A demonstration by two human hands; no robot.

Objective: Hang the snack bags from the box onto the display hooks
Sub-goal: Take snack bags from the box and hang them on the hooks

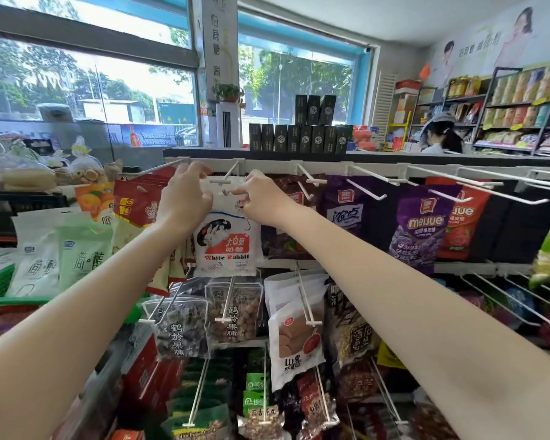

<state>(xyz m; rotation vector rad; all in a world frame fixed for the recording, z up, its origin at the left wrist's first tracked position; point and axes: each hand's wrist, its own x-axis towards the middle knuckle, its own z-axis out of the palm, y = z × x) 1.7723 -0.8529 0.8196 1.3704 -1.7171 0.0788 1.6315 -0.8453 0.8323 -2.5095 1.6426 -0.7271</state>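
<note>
Both hands, left (185,198) and right (261,198), pinch a white candy bag's (226,239) top corners at a display hook (227,177).

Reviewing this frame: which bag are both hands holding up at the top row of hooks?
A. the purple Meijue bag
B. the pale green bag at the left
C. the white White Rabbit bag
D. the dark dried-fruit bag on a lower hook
C: the left hand and right hand pinch the top corners of the White Rabbit bag, its hang hole level with the tip of a hook.
</note>
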